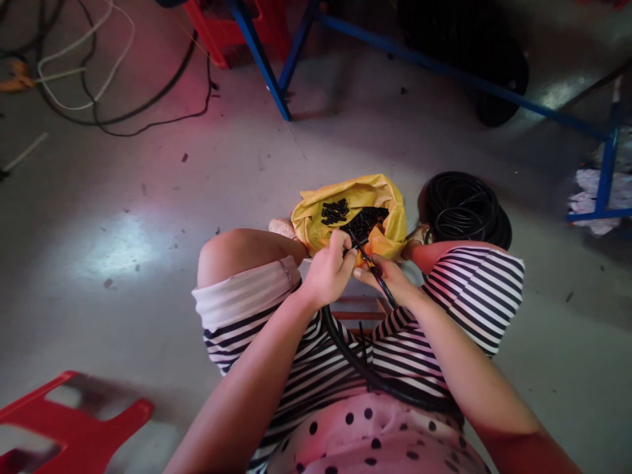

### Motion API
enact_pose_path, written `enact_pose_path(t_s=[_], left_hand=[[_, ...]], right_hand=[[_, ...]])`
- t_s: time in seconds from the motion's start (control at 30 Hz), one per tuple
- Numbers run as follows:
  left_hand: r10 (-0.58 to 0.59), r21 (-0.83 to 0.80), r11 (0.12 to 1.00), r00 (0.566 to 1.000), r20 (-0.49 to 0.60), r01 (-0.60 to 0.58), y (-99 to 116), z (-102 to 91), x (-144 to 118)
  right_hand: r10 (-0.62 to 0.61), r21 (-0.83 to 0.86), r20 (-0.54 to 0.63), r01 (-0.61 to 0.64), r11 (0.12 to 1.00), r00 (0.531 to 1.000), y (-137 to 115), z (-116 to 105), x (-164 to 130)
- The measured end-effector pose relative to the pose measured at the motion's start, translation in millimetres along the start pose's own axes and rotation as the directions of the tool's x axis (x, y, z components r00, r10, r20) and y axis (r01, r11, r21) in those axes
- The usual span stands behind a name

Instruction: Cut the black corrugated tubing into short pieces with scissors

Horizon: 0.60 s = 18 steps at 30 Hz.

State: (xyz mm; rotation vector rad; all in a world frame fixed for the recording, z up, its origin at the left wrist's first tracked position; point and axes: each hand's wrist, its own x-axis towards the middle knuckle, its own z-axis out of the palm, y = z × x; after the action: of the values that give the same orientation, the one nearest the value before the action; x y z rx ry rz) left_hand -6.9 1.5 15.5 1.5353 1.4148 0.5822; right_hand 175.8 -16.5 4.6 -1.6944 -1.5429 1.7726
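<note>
My left hand (332,266) is closed around a black corrugated tube (348,352), whose length runs down from the fist and across my lap to the right. My right hand (395,280) grips a dark-handled cutting tool (382,283), which looks like scissors or pliers. Its tip points up and left, close to my left fingers. Just beyond both hands, between my feet, stands an open yellow bag (309,214) holding many short black tube pieces (336,210). The tube's end at my left fingers is hard to make out.
A coil of black tubing (467,207) lies right of the bag. Blue metal frame legs (284,99) and a red stool (237,29) stand ahead. Another red stool (74,421) is at lower left. Cables (123,118) curl on the floor at upper left.
</note>
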Motion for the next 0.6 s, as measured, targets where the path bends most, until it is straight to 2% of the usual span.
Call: enact_pose_path(t_s=[0.13,0.27,0.33,0.43,0.5,0.53,0.6], left_hand=[[0.026,-0.013,1.0,0.997,0.071,-0.025,-2.8,-4.7,-0.3],[0.019,-0.138,0.99,1.0,0.017,-0.016,-5.0,-4.1,0.9],[-0.059,-0.315,0.947,0.998,0.0,0.056,-3.0,-1.8,1.4],[-0.241,-0.556,0.798,0.969,0.06,0.233,4.2,0.1,1.8],[-0.295,-0.595,0.741,0.947,0.127,0.311,8.6,-0.9,2.1],[-0.298,-0.588,0.742,0.944,0.139,0.321,9.8,-1.9,2.3],[-0.27,-0.529,0.801,0.958,0.101,0.281,9.6,-4.2,3.2]], right_hand=[[-0.01,0.056,0.032,0.008,0.998,0.999,-1.0,-1.5,-2.2],[0.004,-0.012,-0.056,-0.004,1.0,0.998,-2.9,-2.6,-1.9],[0.006,-0.034,-0.104,-0.009,0.999,0.995,-3.4,-3.0,-0.4],[0.012,-0.038,-0.163,-0.019,0.999,0.987,-3.2,-3.0,2.1],[0.014,-0.047,-0.182,-0.023,0.999,0.983,-2.8,-2.5,2.8],[0.018,-0.054,-0.183,-0.028,0.998,0.983,-2.7,-2.2,2.8],[0.042,-0.056,-0.175,-0.053,0.997,0.984,-2.4,-1.5,2.1]])
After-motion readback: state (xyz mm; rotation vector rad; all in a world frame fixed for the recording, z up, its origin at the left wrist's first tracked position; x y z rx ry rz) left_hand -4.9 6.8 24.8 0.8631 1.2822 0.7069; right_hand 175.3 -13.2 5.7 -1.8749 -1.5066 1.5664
